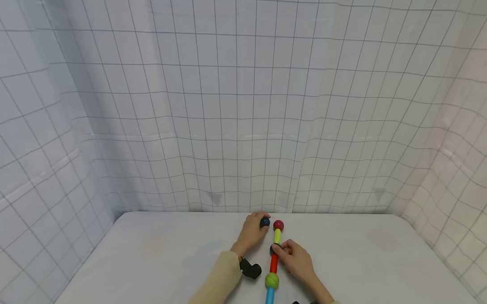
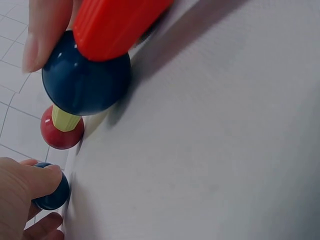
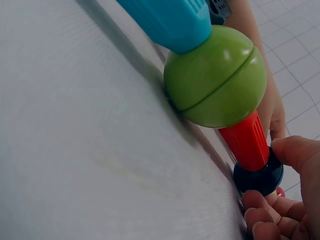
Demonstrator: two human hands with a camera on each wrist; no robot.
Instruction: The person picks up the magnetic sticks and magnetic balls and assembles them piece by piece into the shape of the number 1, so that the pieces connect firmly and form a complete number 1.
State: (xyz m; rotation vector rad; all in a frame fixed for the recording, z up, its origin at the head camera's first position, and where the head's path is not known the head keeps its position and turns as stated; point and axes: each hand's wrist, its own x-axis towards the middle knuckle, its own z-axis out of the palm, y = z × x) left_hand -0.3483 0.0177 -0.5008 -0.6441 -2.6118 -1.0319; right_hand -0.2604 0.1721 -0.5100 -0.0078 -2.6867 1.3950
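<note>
A row of joined toy balls and rods lies on the table. From its far end run a dark red ball (image 1: 278,225), a yellow-green rod (image 1: 277,236), a dark blue ball (image 2: 85,82), a red rod (image 3: 245,140), a large green ball (image 3: 215,77) and a light blue rod (image 1: 269,300). My right hand (image 1: 298,262) pinches the dark blue ball in the row between thumb and fingers. Just left of the red ball, my left hand (image 1: 253,232) grips a separate dark blue ball (image 1: 264,222), its thumb across it in the left wrist view.
A white table (image 1: 155,265) spreads out to both sides of the hands. White grid-patterned curtains (image 1: 237,102) hang behind and at both sides, close to the table's far edge. Black wrist devices (image 1: 250,269) are strapped on both arms. The light blue rod runs out of the head view's bottom.
</note>
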